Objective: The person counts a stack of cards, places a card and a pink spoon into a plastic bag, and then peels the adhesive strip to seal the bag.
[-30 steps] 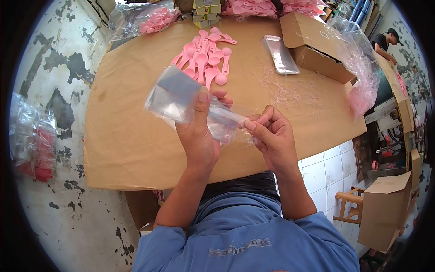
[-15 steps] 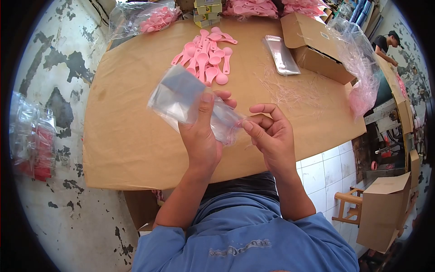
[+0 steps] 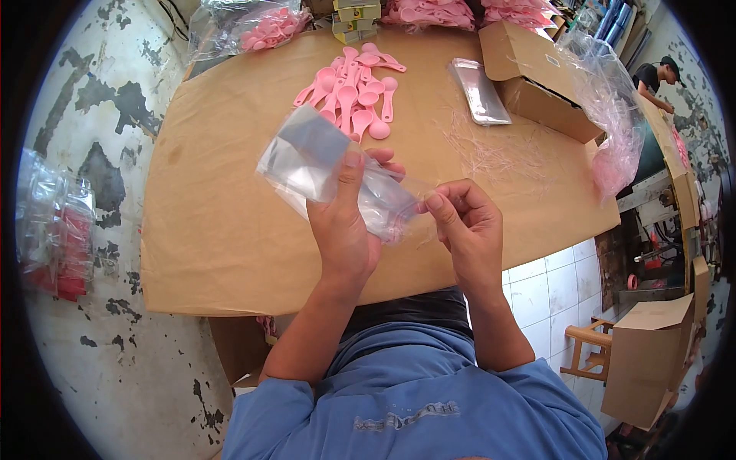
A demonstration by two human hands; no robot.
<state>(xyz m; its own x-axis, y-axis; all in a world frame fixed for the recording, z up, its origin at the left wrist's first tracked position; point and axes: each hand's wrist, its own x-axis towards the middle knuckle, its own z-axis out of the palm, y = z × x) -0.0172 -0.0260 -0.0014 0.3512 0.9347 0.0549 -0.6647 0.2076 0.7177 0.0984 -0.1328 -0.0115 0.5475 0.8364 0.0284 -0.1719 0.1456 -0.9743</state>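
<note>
My left hand (image 3: 343,222) grips a stack of clear plastic bags (image 3: 303,153), its thumb lying across the top. At the stack's right end, my right hand (image 3: 469,226) pinches thumb and forefinger together on the edge of one bag, which is pulled out slightly from the rest. Pinkish edges show at that end of the bags. Beyond my hands, a heap of pink measuring spoons (image 3: 347,96) lies on the brown-covered table (image 3: 222,230).
Loose pinkish strands (image 3: 498,157) are scattered on the right. Behind them lie a pack of clear bags (image 3: 481,92) and an open cardboard box (image 3: 540,84). Bagged pink spoons (image 3: 274,29) and small yellow boxes (image 3: 355,19) line the back. A person (image 3: 655,80) works at far right.
My right hand has moved slightly right, drawing the pinched bag edge a little away from the stack. My left hand keeps its hold.
</note>
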